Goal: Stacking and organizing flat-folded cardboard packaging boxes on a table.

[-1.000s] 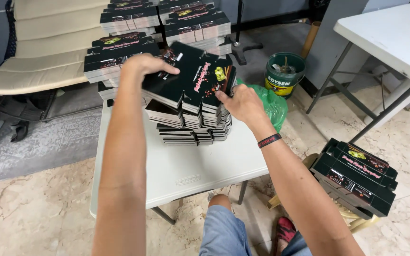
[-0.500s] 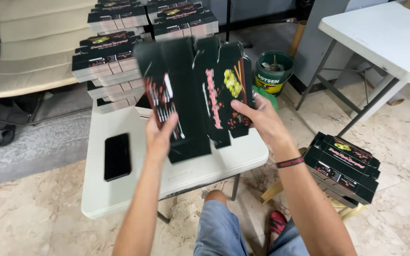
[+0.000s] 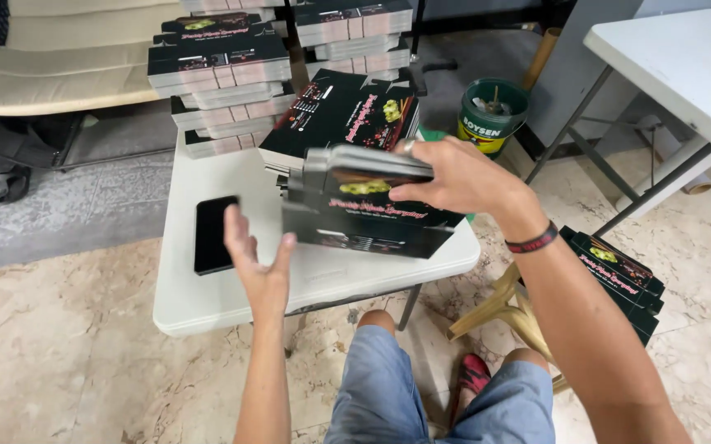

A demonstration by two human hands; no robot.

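Observation:
My right hand [image 3: 462,177] grips a black printed carton [image 3: 364,205] from above, holding it partly folded into a box shape over the white table [image 3: 207,296]. My left hand [image 3: 258,261] is open just left of and below the carton, palm toward it, fingers spread, not touching it as far as I can see. Behind the carton lies a stack of flat black cartons [image 3: 343,111] on the table.
Taller piles of flat cartons [image 3: 220,70] stand at the table's back. A black phone [image 3: 213,233] lies on the left of the table. A green paint bucket [image 3: 491,119], a second white table [image 3: 684,66] and more cartons on a stool [image 3: 614,275] are to the right.
The carton, held flat and upright between both hands before, is now folded into a box form and held level by my right hand. My left hand has let go and dropped lower.

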